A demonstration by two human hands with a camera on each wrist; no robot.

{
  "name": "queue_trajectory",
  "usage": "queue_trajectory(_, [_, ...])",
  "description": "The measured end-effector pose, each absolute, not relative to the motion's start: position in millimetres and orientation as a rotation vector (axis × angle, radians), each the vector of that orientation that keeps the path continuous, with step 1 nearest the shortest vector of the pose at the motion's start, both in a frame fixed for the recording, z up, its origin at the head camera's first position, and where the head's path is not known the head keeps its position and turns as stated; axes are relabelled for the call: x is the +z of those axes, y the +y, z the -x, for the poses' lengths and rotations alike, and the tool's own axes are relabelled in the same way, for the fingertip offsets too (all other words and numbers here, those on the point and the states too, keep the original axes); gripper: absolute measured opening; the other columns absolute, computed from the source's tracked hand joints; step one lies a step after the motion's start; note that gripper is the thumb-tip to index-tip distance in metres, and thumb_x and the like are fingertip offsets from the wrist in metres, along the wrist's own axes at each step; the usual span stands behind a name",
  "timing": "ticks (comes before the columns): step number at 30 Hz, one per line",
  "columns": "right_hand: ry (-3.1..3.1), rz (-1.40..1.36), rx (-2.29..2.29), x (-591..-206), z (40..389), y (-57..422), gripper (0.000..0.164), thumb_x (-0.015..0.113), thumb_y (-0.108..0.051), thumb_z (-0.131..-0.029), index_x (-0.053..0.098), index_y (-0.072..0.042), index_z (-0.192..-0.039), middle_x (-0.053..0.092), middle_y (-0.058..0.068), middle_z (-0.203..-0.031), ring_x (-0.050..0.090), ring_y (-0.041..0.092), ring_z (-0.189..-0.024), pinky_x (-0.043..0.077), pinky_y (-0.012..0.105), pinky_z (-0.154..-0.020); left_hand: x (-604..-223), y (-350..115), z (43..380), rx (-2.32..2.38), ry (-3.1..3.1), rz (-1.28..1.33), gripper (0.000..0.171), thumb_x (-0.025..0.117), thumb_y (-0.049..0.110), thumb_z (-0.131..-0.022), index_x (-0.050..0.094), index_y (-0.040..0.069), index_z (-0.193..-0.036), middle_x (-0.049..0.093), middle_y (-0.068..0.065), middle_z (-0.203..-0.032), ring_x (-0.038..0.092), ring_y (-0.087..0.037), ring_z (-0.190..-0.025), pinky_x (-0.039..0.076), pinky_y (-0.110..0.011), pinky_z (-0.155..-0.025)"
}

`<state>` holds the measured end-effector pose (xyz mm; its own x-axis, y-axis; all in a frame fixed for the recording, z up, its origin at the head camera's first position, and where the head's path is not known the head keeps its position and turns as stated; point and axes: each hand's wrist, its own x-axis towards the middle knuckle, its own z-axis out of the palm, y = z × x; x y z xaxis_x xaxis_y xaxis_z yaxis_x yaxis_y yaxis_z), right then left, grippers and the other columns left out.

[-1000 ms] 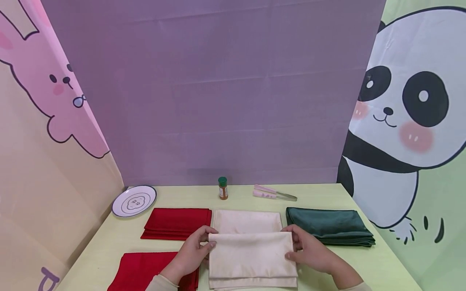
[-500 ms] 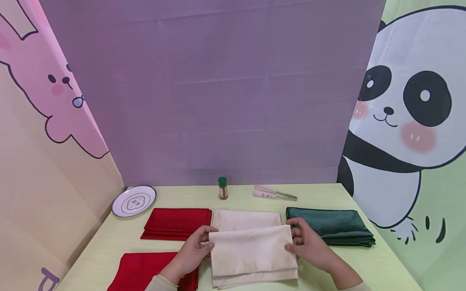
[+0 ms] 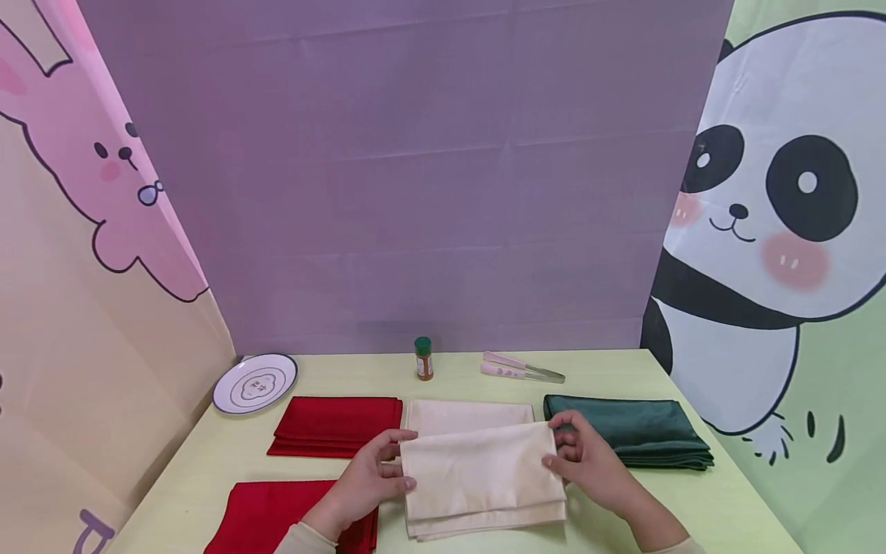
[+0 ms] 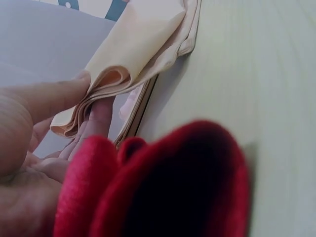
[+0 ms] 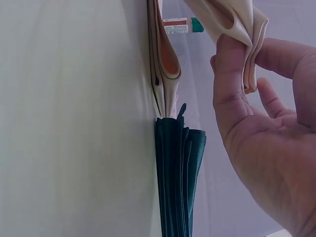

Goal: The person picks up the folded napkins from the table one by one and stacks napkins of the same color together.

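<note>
Two hands hold one folded cream cloth (image 3: 481,473) between them, near the middle of the table (image 3: 692,508). The left hand (image 3: 370,477) pinches its left edge, thumb on the near side and fingers round behind, with the layers bending into a rounded fold at the grip. The right hand (image 3: 591,469) pinches the right edge in the same way, so the hands are well apart, one at each end. The cloth is raised at the grips, and its far edge slopes higher towards the right; whether its near edge touches the table I cannot tell.

Just beyond it lies a second cream cloth (image 3: 464,415), partly hidden behind the held one. To the left of that is a folded far red cloth (image 3: 335,415), and to the right a folded dark green cloth (image 3: 623,427) in several layers, near the right hand. A near red cloth (image 3: 277,508) lies at the near left, partly covered by the left forearm.

Along the far side stand or lie a white plate (image 3: 231,388) with a dark rim at the left, a small bottle (image 3: 424,362) with a green cap, upright, and pink-handled tongs (image 3: 512,368) right of it, before a purple backdrop (image 3: 443,192)
</note>
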<state>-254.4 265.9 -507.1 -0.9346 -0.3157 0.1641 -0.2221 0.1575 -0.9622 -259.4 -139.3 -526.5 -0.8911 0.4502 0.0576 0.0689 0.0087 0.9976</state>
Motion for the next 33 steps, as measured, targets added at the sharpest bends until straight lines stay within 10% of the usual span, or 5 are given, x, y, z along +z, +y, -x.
queue_trajectory(14, [2.484,0.452,-1.871,-503.1,254.4,264.4,0.031,0.077,-0.007,-0.095,0.060,0.003,-0.119,0.064,0.019,-0.106,0.067,0.017,-0.078,0.059,0.033,-0.064,-527.4,-140.2,262.3,2.009,2.102,-0.469,0.050,0.082,0.001,-0.089,0.068,0.005,-0.137,0.067,-0.018,-0.129,0.069,-0.025,-0.096,0.061,-0.029,-0.081])
queue_trajectory(33, [2.392,0.502,-1.890,-499.2,253.0,266.7,0.061,0.078,-0.002,-0.093,0.051,0.007,-0.147,0.060,0.028,-0.130,0.069,0.019,-0.092,0.059,0.029,-0.074,-521.3,-141.4,265.3,1.973,2.191,-0.452,0.052,0.082,0.004,-0.090,0.067,0.007,-0.139,0.064,-0.017,-0.135,0.067,-0.024,-0.095,0.060,-0.026,-0.078])
